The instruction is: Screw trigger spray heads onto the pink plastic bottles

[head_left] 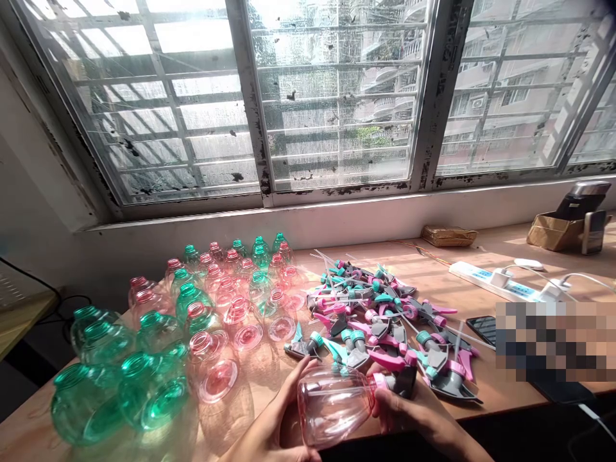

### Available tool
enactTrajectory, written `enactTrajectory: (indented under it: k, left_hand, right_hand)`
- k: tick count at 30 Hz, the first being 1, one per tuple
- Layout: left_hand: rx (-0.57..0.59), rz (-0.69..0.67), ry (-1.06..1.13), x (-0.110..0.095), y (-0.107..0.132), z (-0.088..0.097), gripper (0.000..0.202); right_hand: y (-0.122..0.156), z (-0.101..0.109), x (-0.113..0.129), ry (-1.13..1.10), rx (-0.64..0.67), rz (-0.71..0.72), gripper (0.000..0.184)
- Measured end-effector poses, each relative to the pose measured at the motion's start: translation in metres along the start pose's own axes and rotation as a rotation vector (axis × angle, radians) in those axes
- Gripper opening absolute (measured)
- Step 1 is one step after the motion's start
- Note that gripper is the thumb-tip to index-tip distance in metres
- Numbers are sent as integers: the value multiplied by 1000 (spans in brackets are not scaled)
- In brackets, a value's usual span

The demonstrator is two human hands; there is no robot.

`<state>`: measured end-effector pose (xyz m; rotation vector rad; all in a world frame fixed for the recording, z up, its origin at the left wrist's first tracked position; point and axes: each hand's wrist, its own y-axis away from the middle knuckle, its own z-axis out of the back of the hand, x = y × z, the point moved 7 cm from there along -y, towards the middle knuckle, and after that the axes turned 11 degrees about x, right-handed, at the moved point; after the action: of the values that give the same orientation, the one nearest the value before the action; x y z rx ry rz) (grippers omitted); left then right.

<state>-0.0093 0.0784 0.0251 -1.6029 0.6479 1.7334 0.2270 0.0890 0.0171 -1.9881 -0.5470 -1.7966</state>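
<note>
A clear pink spray bottle point(332, 407) lies tilted on its side over the table's front edge, its neck pointing right. My left hand point(279, 420) is closed round its base end. At the neck, my right hand point(402, 407) grips the pink collar of a dark grey trigger spray head point(404, 378), whose dip tube runs inside the bottle. Whether the collar is fully threaded cannot be seen. Just beyond my hands spreads a pile of pink, teal and grey spray heads point(380, 308). Left of them stand several open-necked pink bottles point(243, 324) and green bottles point(149, 391).
A white power strip point(505, 282) with plugs and cables lies at the right, near a dark phone point(481, 330). Farther back are a brown paper packet point(448, 236) and a cardboard holder point(553, 232). Barred windows point(337, 96) rise behind the table.
</note>
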Motion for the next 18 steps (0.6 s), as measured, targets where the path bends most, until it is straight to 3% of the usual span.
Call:
enactTrajectory:
  k: [5, 12, 18]
  left_hand:
    - [4, 23, 22, -1, -1, 0, 103]
    - [70, -44, 147, -5, -7, -6, 87]
    - [86, -78, 99, 2, -3, -3, 83]
  right_hand:
    - [-1, 0, 0, 11, 14, 18, 50]
    - [0, 1, -5, -2, -2, -29, 51]
    - [0, 1, -2, 6, 0, -17, 50]
